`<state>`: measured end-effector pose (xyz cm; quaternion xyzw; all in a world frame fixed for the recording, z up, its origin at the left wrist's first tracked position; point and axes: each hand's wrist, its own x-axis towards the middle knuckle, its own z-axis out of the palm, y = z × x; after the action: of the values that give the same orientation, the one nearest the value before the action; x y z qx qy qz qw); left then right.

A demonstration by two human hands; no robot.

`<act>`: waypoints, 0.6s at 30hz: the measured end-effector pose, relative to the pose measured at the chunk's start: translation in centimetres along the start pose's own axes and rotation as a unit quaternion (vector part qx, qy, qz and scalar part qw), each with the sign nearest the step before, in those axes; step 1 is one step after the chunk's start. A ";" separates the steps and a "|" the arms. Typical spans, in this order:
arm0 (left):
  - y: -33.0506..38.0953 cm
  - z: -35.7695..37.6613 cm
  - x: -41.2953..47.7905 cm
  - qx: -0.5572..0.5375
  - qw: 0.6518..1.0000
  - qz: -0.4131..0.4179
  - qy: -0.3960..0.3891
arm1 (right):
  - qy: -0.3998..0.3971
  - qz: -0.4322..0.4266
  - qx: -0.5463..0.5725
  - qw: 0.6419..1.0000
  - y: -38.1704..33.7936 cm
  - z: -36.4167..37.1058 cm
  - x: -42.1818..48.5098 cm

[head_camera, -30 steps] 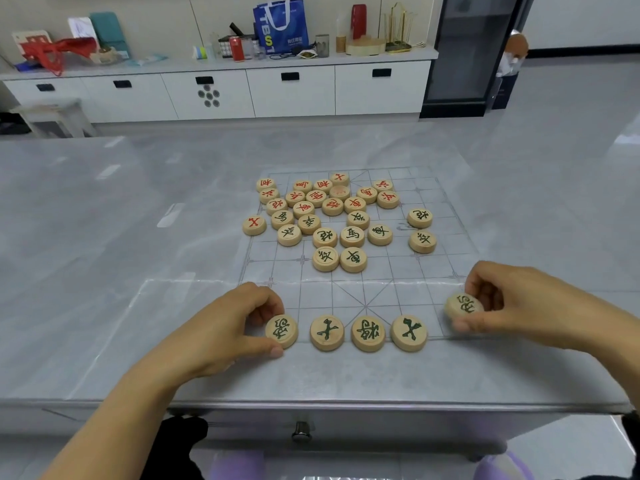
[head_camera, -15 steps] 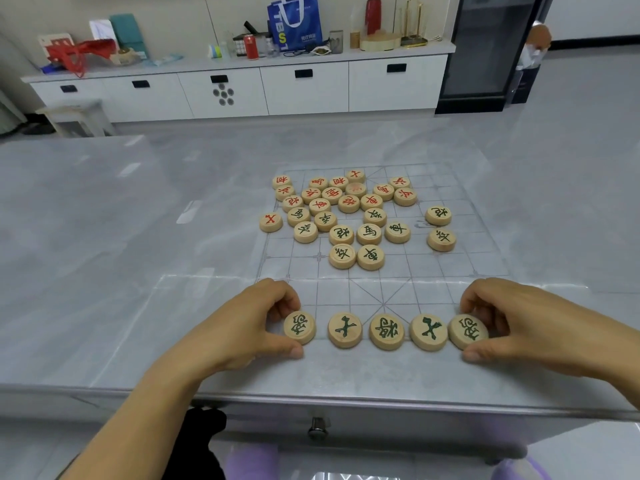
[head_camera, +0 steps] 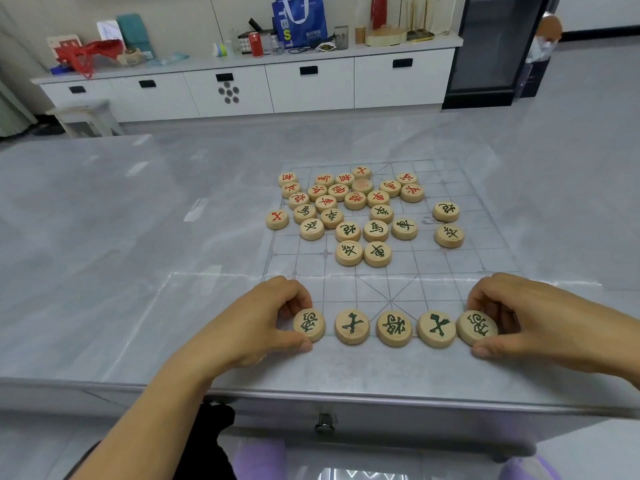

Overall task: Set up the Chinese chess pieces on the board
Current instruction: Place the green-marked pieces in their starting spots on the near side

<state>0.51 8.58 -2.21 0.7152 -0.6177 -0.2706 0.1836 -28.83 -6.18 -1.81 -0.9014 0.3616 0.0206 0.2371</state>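
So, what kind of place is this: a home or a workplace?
Probably a workplace common room, though I cannot be sure. White drawer cabinets line the far wall, their top carrying a blue tote bag among other things, and a tall dark glass-door cabinet stands beside them.

The chess pieces (head_camera: 352,326) look like pale, smooth wood with painted characters. The board (head_camera: 408,282) is a thin clear sheet, faintly glossy, over a polished grey marble-look table (head_camera: 104,237). The drawer knob (head_camera: 324,424) is shiny metal
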 end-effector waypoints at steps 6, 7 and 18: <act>0.3 0.2 0.1 0.002 1.000 0.003 0.001 | -0.012 -0.001 -0.009 1.000 -0.2 -0.1 0.0; 0.4 0.2 0.1 0.002 1.000 0.003 0.002 | -0.016 0.000 -0.010 1.000 -0.3 -0.2 0.0; 0.4 -0.2 0.0 0.009 1.000 0.009 -0.007 | -0.021 0.010 -0.007 1.000 -0.6 -0.3 -0.1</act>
<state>0.32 8.52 -1.81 0.7094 -0.6276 -0.2687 0.1752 -28.54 -5.88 -1.29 -0.8989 0.3652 0.0445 0.2379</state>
